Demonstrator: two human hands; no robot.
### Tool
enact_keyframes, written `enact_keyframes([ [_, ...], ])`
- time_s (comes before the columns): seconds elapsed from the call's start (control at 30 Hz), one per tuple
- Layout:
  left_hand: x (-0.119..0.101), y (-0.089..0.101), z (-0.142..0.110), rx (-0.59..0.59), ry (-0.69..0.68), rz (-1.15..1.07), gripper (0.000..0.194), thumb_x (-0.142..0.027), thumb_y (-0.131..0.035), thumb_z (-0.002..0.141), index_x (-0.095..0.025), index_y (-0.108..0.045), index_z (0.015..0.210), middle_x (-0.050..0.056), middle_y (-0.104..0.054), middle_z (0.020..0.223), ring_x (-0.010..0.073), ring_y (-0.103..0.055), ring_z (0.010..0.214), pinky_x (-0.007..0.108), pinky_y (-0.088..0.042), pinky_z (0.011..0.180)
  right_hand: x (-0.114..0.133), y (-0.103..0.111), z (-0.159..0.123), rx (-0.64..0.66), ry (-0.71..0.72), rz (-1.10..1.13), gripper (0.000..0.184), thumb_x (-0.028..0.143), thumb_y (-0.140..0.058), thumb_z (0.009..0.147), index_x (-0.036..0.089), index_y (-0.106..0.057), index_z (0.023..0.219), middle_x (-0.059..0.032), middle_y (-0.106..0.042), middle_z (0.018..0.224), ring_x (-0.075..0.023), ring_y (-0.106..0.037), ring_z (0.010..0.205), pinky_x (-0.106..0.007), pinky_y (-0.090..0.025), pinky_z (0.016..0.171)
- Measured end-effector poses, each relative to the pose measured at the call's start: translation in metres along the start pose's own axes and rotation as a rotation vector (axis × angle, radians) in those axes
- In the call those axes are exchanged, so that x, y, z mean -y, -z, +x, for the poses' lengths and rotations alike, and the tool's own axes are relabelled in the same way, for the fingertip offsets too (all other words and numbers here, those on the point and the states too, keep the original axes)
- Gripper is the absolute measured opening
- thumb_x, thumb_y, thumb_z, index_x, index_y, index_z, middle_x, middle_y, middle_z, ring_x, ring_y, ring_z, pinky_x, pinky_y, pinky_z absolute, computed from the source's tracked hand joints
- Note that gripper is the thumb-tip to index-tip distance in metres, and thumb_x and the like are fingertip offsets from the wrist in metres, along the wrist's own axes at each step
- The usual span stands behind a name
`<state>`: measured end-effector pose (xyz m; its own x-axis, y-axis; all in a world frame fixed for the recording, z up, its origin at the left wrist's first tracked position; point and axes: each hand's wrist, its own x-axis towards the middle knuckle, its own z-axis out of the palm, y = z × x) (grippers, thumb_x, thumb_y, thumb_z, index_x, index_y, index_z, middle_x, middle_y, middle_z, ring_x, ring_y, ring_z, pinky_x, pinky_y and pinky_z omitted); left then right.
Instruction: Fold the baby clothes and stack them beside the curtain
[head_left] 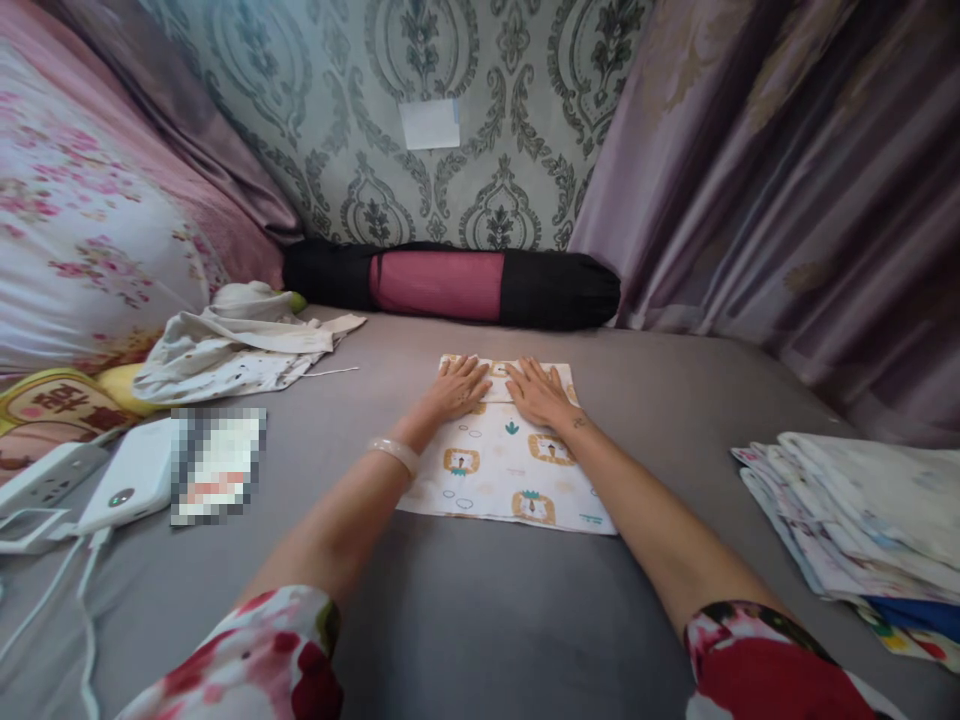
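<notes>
A white cloth with a small animal print [502,480] lies flat on the grey surface [465,620] in front of me, its far edge folded over. My left hand [457,388] rests flat on that far fold, fingers stretched out. Right beside it, my right hand [536,390] also lies flat on the fold with fingers spread. Neither hand grips anything. A pale bangle [394,453] circles my left wrist.
A stack of folded printed cloths [855,510] sits at the right. A crumpled cream garment [240,345] lies at the left. A white power bank [131,480] with cables and a power strip [45,480] are near the left edge. A black and pink bolster [450,283] lies against the wall.
</notes>
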<state>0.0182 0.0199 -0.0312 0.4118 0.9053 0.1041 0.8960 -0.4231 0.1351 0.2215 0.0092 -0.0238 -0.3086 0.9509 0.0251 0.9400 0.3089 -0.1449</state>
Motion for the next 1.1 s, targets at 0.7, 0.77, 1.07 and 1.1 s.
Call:
enact_keyframes([
  [0.7, -0.016, -0.004, 0.001, -0.032, -0.072, 0.048, 0.049, -0.032, -0.027, 0.098, -0.013, -0.039, 0.142, 0.014, -0.036, 0.152, 0.0247, -0.027, 0.143, 0.046, -0.021, 0.116, 0.022, -0.005, 0.004, -0.021, 0.096, 0.033, 0.055, 0.034, -0.022, 0.099, 0.014, -0.030, 0.150, -0.0097, -0.023, 0.158, -0.0231, -0.016, 0.146, -0.052, -0.008, 0.117],
  [0.77, -0.016, -0.009, -0.001, -0.020, -0.062, 0.031, 0.051, -0.032, -0.024, 0.099, -0.013, -0.036, 0.145, 0.013, -0.034, 0.153, 0.0237, -0.028, 0.143, 0.045, -0.021, 0.117, 0.025, -0.012, 0.003, -0.037, 0.092, 0.055, 0.055, 0.034, -0.021, 0.099, 0.014, -0.030, 0.150, -0.0084, -0.025, 0.157, -0.0214, -0.017, 0.145, -0.051, -0.009, 0.117],
  [1.07, -0.014, -0.015, -0.003, -0.032, -0.047, 0.041, 0.052, -0.034, -0.021, 0.100, -0.013, -0.034, 0.145, 0.015, -0.033, 0.153, 0.0251, -0.028, 0.143, 0.047, -0.022, 0.116, 0.025, -0.016, 0.002, -0.046, 0.086, 0.064, 0.055, 0.035, -0.021, 0.099, 0.014, -0.031, 0.149, -0.0079, -0.025, 0.157, -0.0208, -0.017, 0.145, -0.050, -0.009, 0.117],
  [1.1, -0.015, -0.014, -0.007, -0.035, -0.047, 0.047, 0.052, -0.035, -0.022, 0.100, -0.011, -0.034, 0.145, 0.017, -0.033, 0.153, 0.0262, -0.027, 0.143, 0.048, -0.022, 0.116, 0.026, -0.015, -0.002, -0.038, 0.091, 0.069, 0.056, 0.036, -0.021, 0.099, 0.014, -0.030, 0.150, -0.0086, -0.024, 0.157, -0.0212, -0.016, 0.146, -0.050, -0.009, 0.118],
])
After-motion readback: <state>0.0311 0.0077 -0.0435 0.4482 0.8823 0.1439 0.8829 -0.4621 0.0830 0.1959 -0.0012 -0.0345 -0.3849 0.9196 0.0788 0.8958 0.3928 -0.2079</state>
